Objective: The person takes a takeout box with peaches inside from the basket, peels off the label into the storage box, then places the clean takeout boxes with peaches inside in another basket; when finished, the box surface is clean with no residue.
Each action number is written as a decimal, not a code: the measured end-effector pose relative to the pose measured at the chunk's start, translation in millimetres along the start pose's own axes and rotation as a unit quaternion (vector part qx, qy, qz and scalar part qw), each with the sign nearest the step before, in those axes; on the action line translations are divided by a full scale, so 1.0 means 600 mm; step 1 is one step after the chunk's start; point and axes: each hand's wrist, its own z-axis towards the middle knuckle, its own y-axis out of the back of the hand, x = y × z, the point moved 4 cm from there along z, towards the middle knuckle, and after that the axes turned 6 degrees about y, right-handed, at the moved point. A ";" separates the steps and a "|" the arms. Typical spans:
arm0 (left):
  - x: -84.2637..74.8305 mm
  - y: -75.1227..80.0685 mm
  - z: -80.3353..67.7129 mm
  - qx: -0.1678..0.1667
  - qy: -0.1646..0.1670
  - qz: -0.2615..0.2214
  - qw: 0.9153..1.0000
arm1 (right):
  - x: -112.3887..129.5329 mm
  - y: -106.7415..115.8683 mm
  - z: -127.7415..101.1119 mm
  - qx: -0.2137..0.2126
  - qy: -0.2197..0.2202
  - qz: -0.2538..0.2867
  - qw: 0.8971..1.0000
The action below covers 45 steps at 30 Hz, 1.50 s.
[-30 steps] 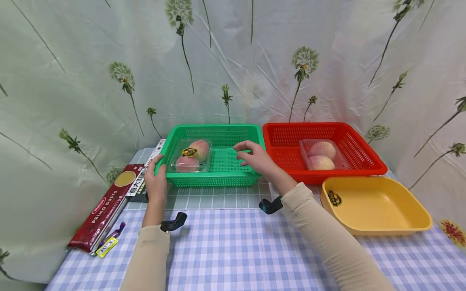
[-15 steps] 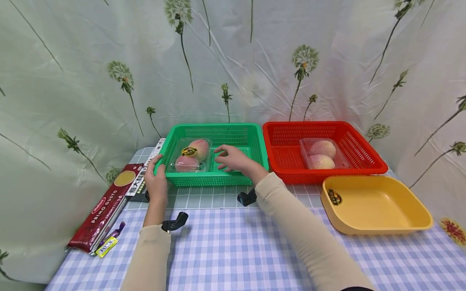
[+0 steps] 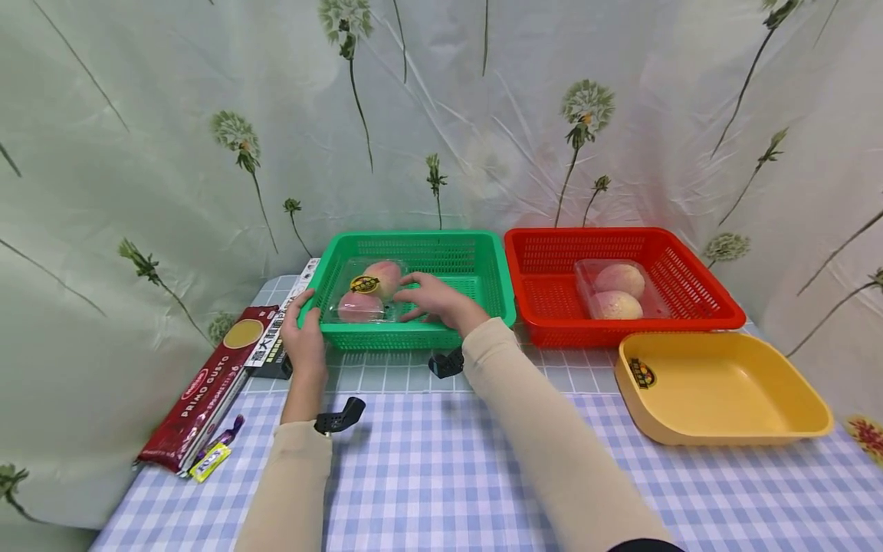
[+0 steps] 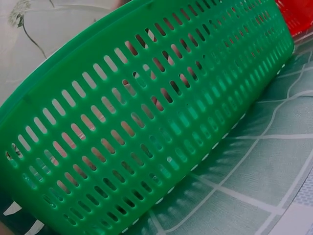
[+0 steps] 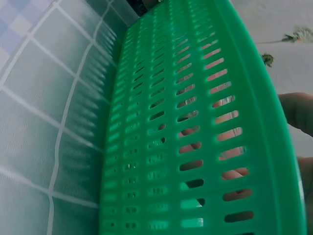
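Observation:
A clear plastic pack of peaches (image 3: pixel 361 307) with a dark round label sits in the left part of the green basket (image 3: pixel 414 337). My left hand (image 3: pixel 303 349) holds the basket's front left corner, thumb and fingers about the rim. My right hand (image 3: pixel 438 299) reaches in over the front rim. Its fingers are spread and bent at the pack's right side; whether they touch it, I cannot tell. In the right wrist view, the slotted basket wall (image 5: pixel 195 112) hides most of that hand. The left wrist view is mostly the basket's front wall (image 4: pixel 112 132).
A red basket (image 3: pixel 552 335) with another pack of peaches (image 3: pixel 618 293) stands at the right. In front of it lies a yellow tray (image 3: pixel 731 391). Left of the green basket are a red spaghetti bag (image 3: pixel 200 399), a black box (image 3: pixel 272 364) and a small yellow packet (image 3: pixel 210 462).
My right hand has moved left inside the green basket, from its right part to the peach pack's right side. My left hand stays at the corner. The head view has shifted slightly.

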 end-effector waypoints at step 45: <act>0.002 -0.002 0.002 -0.009 0.010 -0.014 1.000 | -0.003 0.043 -0.016 -0.246 0.099 0.054 0.963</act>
